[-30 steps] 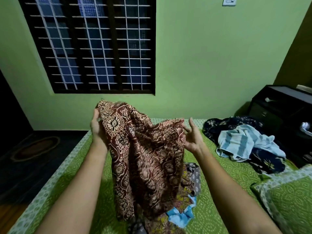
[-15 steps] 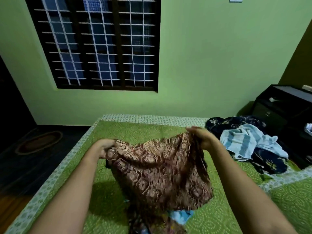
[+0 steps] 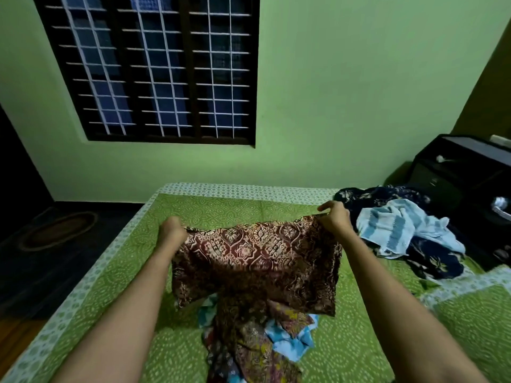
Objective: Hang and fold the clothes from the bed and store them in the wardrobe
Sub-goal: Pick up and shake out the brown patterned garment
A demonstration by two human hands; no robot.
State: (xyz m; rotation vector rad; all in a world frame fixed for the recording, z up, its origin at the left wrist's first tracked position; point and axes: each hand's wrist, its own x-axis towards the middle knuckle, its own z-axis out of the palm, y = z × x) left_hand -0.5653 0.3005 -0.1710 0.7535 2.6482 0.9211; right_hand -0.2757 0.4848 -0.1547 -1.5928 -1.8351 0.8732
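A dark red and cream patterned garment (image 3: 257,261) is stretched out flat above the green bed (image 3: 116,288). My left hand (image 3: 172,233) grips its left top corner and my right hand (image 3: 333,218) pinches its right top corner. The cloth hangs down from my hands over a small pile of mixed clothes (image 3: 257,344) near the front of the bed. At the bed's right side lie a pale blue striped towel (image 3: 398,228) and a dark navy floral garment (image 3: 434,261).
A dark cabinet (image 3: 464,167) stands against the wall at the right. A green pillow (image 3: 475,319) sits at the bed's right front. A barred window (image 3: 154,67) fills the green wall ahead. A dark floor with an oval mat (image 3: 58,230) lies to the left.
The garment was held up high and bunched; my hands have come down and moved apart, spreading it wide and low over the bed.
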